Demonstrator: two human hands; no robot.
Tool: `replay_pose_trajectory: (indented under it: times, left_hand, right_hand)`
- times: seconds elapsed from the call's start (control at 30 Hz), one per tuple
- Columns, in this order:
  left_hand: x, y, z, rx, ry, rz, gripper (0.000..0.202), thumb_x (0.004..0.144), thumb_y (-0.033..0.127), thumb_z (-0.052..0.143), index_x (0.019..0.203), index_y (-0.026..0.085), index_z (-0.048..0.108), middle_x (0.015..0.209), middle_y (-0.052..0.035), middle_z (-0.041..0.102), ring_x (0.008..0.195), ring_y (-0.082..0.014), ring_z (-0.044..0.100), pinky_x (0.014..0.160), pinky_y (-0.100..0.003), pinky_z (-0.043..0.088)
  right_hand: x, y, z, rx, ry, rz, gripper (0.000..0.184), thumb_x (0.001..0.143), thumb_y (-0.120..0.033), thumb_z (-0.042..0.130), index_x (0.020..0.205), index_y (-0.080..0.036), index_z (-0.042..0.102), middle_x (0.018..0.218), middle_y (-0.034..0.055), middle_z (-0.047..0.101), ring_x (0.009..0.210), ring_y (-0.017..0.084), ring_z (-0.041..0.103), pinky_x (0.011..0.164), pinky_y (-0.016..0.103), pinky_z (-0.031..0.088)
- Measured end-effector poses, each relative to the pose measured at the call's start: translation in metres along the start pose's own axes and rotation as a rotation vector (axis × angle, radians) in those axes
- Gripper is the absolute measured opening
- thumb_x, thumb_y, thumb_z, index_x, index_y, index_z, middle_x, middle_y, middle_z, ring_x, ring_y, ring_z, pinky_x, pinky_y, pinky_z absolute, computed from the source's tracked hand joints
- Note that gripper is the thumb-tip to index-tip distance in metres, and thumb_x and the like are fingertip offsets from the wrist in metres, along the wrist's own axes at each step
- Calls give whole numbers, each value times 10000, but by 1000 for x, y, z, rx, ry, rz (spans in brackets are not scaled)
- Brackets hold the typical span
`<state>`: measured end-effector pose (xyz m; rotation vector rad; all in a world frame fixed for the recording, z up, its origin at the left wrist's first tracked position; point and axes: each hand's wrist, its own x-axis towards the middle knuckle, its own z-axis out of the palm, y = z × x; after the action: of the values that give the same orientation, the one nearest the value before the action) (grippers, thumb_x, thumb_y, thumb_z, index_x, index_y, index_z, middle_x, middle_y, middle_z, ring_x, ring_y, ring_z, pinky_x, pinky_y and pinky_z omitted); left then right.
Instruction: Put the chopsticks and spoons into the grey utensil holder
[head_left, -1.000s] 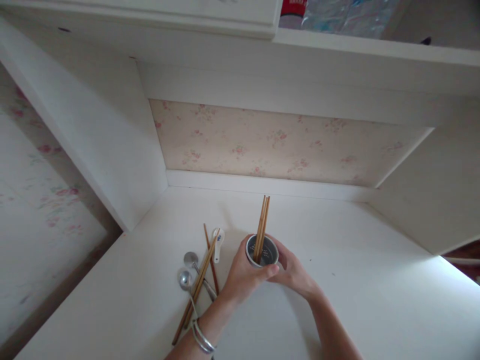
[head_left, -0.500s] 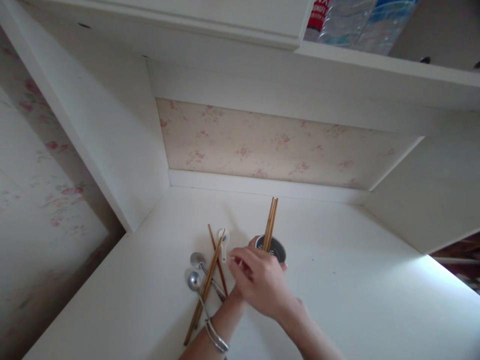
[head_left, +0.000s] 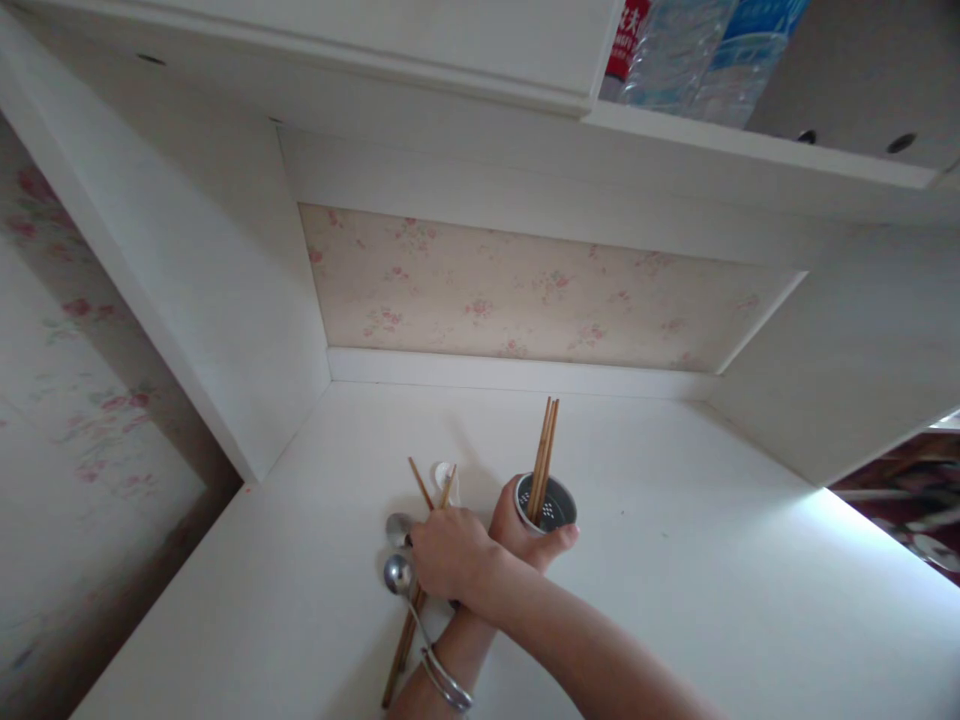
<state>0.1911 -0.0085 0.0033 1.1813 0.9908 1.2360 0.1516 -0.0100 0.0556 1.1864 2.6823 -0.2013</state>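
My left hand (head_left: 517,525), with a bracelet on its wrist, wraps round a grey utensil holder (head_left: 564,500) with a perforated bottom. A few wooden chopsticks (head_left: 544,455) stand upright in the holder, leaning on its near-left side. My right arm crosses over my left forearm. Down at a loose pile of chopsticks (head_left: 399,650) on the left is my right hand (head_left: 454,555), its fingertips hidden. Beside that hand lie a metal spoon (head_left: 397,575) with a round bowl and another metal utensil (head_left: 398,528). A white spoon (head_left: 445,474) is partly covered behind it.
The white tabletop (head_left: 660,600) lies below a low overhead shelf (head_left: 450,140). Side panels (head_left: 187,250) close in the left and right. Plastic bottles (head_left: 675,60) sit on the shelf at upper right.
My right hand has moved left and down from beside the holder to the loose chopsticks. My left hand still holds the holder. The view has shifted slightly.
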Motion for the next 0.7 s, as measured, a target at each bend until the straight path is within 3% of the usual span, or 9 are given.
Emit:
replay_pose_trajectory:
  times: [0.13,0.43,0.7]
  left_hand:
    - [-1,0,1,44,55,30,691,540,332,834,1149,232,523,1041,-84,662,962,-255,623,876,-379,486]
    - [-3,9,-2,-43,25,-18,711,484,271,851,1136,250,570,1008,-69,683,988,-284,630,888,-391,490]
    - [-3,12,-9,260,22,62,664,519,390,832,1116,236,586,1083,-97,623,1099,-318,543,1016,-441,383]
  right_hand:
    - [2,0,1,23,28,68,154,774,-136,561,850,-108,691,858,182,725,839,318,709,647,426,582]
    - [3,6,-3,54,145,212,205,815,-111,515,952,-100,669,925,199,703,867,296,697,679,391,575]
    - [-1,23,-28,44,280,356,210,816,-63,496,988,-87,613,855,194,694,783,288,706,635,344,546]
